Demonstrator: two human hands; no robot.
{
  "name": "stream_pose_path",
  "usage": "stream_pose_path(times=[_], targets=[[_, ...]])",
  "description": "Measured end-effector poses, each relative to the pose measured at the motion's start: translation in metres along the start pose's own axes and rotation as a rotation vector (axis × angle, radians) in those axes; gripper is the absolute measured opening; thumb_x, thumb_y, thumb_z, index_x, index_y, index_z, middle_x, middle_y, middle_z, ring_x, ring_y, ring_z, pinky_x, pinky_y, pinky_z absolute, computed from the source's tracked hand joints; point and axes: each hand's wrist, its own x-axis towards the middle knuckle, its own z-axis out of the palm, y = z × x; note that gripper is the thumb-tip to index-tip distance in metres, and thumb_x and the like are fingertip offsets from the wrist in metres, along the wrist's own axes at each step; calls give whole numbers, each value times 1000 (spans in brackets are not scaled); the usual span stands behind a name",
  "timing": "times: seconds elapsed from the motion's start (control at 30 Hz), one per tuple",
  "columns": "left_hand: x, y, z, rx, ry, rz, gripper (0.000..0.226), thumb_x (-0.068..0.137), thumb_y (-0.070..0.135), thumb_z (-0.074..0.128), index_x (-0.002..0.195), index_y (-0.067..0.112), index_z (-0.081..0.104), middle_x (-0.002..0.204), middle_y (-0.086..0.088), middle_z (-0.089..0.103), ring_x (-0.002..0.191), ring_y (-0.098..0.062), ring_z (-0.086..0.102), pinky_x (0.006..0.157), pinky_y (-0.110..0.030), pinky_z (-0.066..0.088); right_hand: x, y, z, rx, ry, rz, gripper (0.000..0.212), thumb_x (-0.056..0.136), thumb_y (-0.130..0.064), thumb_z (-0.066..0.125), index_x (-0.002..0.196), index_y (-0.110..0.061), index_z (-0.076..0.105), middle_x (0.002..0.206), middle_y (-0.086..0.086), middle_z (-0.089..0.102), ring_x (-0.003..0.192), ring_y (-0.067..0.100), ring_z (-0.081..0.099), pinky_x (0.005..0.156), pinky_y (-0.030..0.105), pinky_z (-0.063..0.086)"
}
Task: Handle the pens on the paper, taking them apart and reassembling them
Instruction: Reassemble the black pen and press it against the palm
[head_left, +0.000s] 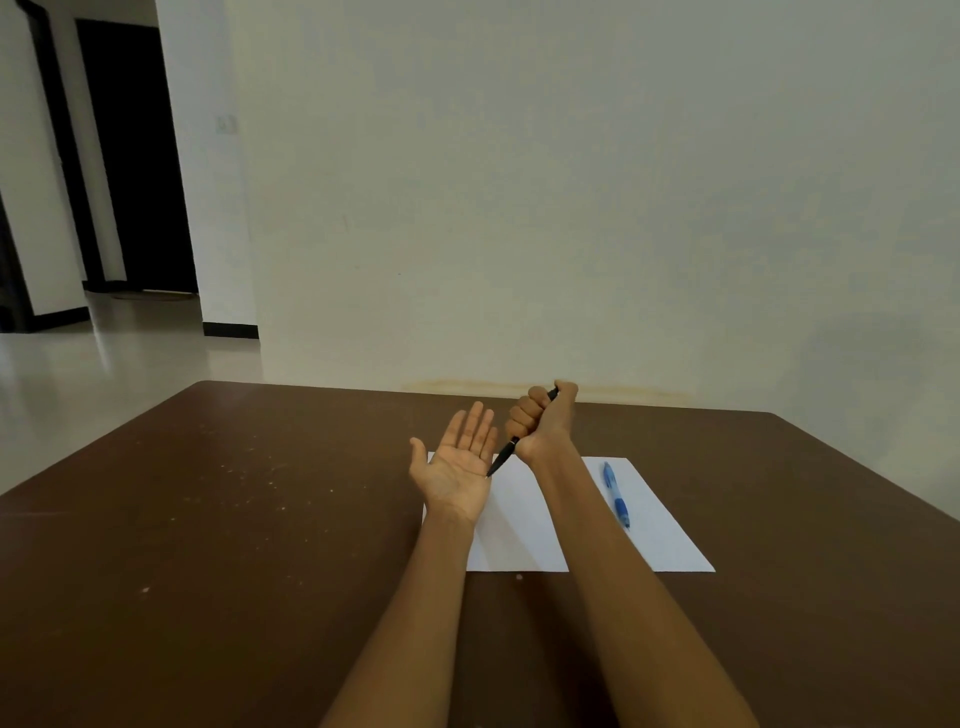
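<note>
My right hand (540, 423) grips a black pen (503, 456) in a fist, thumb over its top end, with the tip pointing down and to the left. The tip touches the edge of the palm of my left hand (457, 465), which is held flat, palm up, fingers straight, above the left part of a white sheet of paper (524, 525). A blue pen (616, 496) lies alone on the right half of the sheet, to the right of my right forearm.
The paper lies on a brown table (234, 545) with small pale specks on its left side. A plain wall rises just behind the table's far edge. An open floor and dark doorways are at the far left.
</note>
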Motion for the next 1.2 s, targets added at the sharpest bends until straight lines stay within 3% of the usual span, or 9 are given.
stream_pose_path(times=[0.13, 0.37, 0.73, 0.93, 1.2], targets=[[0, 0, 0, 5, 5, -2, 74, 95, 57, 17, 142, 1, 30, 142, -23, 43, 131, -37, 41, 115, -45, 26, -6, -7, 14, -35, -56, -56, 61, 90, -54, 35, 38, -24, 27, 35, -9, 20, 27, 8, 14, 33, 11, 13], [-4, -1, 4, 21, 0, 1, 73, 95, 57, 17, 140, 2, 33, 139, -21, 46, 127, -33, 47, 108, -43, 35, -12, -4, 24, -74, -68, -82, 53, 90, -39, 32, 41, -23, 25, 36, -9, 19, 27, 7, 13, 34, 9, 13], [-1, 0, -2, 27, -15, 0, 74, 95, 57, 15, 142, 2, 31, 141, -21, 44, 129, -34, 44, 112, -44, 30, -11, -3, 23, -117, -61, -90, 52, 90, -42, 35, 43, -24, 25, 37, -9, 19, 29, 8, 12, 36, 10, 12], [0, -1, -2, 28, -15, 2, 73, 95, 56, 16, 140, 1, 33, 138, -22, 46, 113, -32, 55, 107, -42, 35, -15, -3, 29, -183, -97, -138, 51, 92, -40, 33, 45, -24, 25, 37, -9, 20, 30, 7, 13, 35, 10, 15], [-1, -3, -3, 25, -9, -7, 71, 96, 55, 18, 138, 1, 36, 130, -21, 53, 112, -31, 56, 101, -42, 40, -16, 0, 31, -210, -129, -147, 49, 93, -38, 32, 47, -23, 23, 37, -9, 19, 30, 6, 12, 34, 9, 15]])
